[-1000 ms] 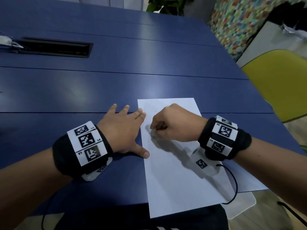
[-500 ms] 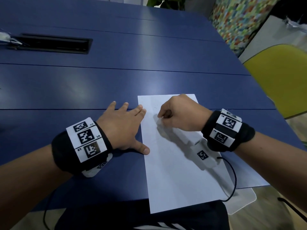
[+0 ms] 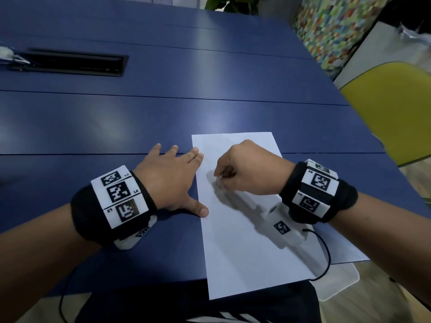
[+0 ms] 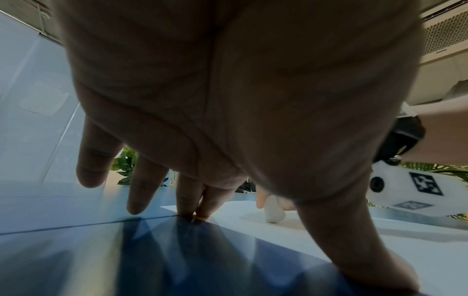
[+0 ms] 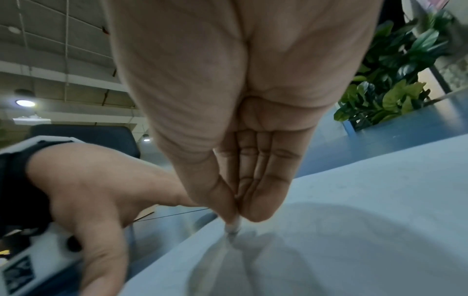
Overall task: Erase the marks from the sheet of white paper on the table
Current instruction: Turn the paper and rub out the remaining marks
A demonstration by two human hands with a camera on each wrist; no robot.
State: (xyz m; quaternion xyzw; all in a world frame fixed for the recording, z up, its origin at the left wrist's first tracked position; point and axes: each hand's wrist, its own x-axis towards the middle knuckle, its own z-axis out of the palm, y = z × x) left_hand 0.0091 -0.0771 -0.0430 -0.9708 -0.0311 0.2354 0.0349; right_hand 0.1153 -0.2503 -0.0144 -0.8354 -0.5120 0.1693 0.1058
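1. White sheet of paper (image 3: pixel 245 241) lies flat on the blue table (image 3: pixel 140 117), its near end hanging a bit over the table's front edge.
2. Left hand (image 3: pixel 168 180) is spread out flat, gripping nothing. Thumb and two fingertips press the paper's left edge.
3. Right hand (image 3: pixel 249 171) is curled up, pinching a small white eraser (image 4: pixel 273 210) whose tip touches the paper's upper half.
4. Marks are too faint to make out.
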